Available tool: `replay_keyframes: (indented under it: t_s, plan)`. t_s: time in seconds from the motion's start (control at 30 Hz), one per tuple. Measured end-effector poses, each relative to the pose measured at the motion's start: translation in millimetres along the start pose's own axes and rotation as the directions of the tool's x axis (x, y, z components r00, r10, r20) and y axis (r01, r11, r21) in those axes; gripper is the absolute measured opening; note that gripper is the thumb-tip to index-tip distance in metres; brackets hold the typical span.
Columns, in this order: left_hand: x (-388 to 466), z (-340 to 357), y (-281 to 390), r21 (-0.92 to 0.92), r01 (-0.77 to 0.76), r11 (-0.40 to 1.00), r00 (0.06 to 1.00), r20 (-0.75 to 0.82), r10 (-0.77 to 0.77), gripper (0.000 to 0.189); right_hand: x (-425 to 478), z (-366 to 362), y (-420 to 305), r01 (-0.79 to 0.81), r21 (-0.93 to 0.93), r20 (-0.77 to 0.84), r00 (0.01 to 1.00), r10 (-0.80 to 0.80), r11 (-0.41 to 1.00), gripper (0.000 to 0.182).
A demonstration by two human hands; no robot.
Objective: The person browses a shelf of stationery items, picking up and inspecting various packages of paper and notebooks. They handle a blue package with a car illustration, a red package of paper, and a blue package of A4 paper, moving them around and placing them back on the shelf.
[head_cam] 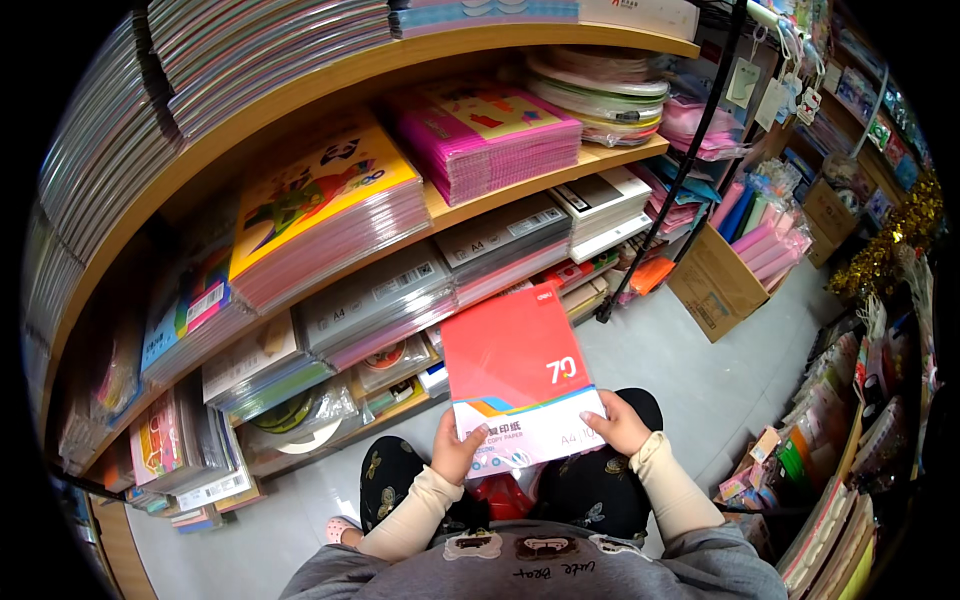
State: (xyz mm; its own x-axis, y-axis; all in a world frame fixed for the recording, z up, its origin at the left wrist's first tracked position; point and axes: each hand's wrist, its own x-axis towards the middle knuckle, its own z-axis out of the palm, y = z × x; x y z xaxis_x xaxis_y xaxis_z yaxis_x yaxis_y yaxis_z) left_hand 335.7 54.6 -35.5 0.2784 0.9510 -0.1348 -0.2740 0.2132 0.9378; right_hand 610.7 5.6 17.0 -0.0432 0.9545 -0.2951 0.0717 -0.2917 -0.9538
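Note:
Between my hands is a red and white pack of Deli A4 copy paper (510, 345), tilted, its front facing up. My left hand (459, 450) grips its near left corner, the thumb on top. On the near right edge, my right hand (616, 424) holds it the same way. The far end of the pack overlaps the lower shelf in view. Beyond it lie stacks of grey-covered A4 packs (379, 296) and a dark-covered A4 stack (502, 232). Something red, partly hidden, shows below the pack between my knees.
Curved wooden shelves (450, 210) hold a yellow-covered stack (322, 195), a magenta-covered stack (487, 135) and round wrapped items (600, 97). A black metal post (675, 180) stands at their right end. Behind it is a cardboard box (709, 285) of coloured rolls. Racks of small goods (795, 450) line the right.

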Motion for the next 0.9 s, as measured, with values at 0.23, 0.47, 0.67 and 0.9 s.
replay_keyframes:
  t_s: [0.23,0.47,0.67,0.9]
  plan:
    - [52,-16,-2,-0.003,-0.074,0.997,0.989,-0.130,0.073,0.033,65,1,-20,-0.069,0.170,-0.040,0.996,0.077,0.983,0.039]
    - [95,-20,13,-0.087,-0.082,0.993,0.985,-0.159,0.067,0.057,134,-4,-12,0.029,0.549,-0.059,0.998,0.004,0.835,0.042]
    - [97,-13,17,0.850,-0.141,0.508,0.887,-0.119,0.446,0.079,182,7,2,0.160,0.538,-0.252,0.967,-0.022,0.827,0.043]
    - [128,-25,6,0.990,-0.022,0.137,0.751,-0.074,0.657,0.060,230,14,12,0.282,0.427,-0.408,0.908,-0.095,0.859,0.034]
